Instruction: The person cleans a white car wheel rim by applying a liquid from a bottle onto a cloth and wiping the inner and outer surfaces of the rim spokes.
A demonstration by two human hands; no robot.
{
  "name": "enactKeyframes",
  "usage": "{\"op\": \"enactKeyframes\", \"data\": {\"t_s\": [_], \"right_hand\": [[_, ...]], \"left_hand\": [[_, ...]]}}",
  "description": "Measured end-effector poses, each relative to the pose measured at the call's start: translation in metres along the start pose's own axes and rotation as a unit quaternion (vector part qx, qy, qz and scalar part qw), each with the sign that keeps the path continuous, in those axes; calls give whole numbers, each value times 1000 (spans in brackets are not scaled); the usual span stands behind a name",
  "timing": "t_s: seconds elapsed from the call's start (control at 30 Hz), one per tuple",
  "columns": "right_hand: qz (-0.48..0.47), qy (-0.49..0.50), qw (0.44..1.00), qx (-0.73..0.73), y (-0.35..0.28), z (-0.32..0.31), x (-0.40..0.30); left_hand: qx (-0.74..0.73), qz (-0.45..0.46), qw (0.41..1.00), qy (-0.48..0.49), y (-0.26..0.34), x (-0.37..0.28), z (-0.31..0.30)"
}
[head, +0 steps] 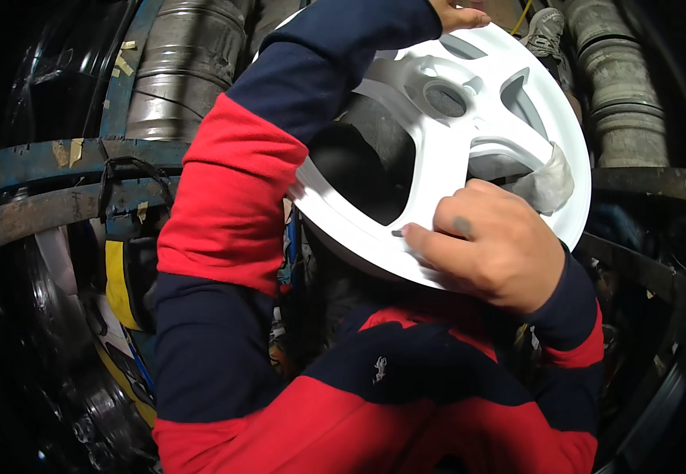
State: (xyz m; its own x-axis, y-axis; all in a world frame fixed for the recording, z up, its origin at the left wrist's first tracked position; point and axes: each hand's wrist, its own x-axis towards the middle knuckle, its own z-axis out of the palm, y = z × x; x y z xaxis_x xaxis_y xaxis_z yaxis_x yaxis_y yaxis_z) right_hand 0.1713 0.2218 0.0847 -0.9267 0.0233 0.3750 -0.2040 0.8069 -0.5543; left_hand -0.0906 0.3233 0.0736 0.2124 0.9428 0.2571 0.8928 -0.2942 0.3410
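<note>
A white alloy wheel rim point(446, 160) with broad spokes lies face up, tilted, in front of my body. My right hand point(491, 243) presses on the wheel's near edge and pinches a small dark piece point(398, 233), of which only the tip shows past the thumb. At the far edge, my left hand point(461, 16) touches or hovers at the lip; the top of the picture cuts it off. A crumpled whitish cloth point(553, 181) hangs over a spoke, right beside my right hand. Dark fabric shows through the wheel's openings.
Stacked bare metal wheel barrels point(186, 71) stand at the far left, with more worn barrels point(627, 89) at the far right. A blue metal frame point(82, 166) bearing tape scraps runs along the left. One grey shoe point(544, 35) shows beyond the wheel.
</note>
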Motion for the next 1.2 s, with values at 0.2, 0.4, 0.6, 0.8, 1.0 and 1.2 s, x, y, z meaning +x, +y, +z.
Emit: {"op": "enactKeyframes", "data": {"t_s": [0.2, 0.4, 0.6, 0.8, 1.0, 1.2], "right_hand": [[12, -13, 999, -31, 0, -11, -1], [16, -2, 999, -40, -1, -8, 0], [22, -29, 999, -28, 3, -11, -2], [22, 58, 998, -4, 6, -5, -4], [52, 111, 992, 32, 5, -14, -8], [47, 60, 996, 37, 11, -3, -7]], "left_hand": [[-21, -1, 999, -40, 1, 5, 2], [-30, 25, 999, -33, 9, -2, -5], [-13, 41, 999, -13, 2, 2, 6], [-2, 56, 998, -9, -6, 4, 6], [10, 50, 998, -23, -1, 0, -2], [3, 25, 999, -32, 4, 1, -1]]}}
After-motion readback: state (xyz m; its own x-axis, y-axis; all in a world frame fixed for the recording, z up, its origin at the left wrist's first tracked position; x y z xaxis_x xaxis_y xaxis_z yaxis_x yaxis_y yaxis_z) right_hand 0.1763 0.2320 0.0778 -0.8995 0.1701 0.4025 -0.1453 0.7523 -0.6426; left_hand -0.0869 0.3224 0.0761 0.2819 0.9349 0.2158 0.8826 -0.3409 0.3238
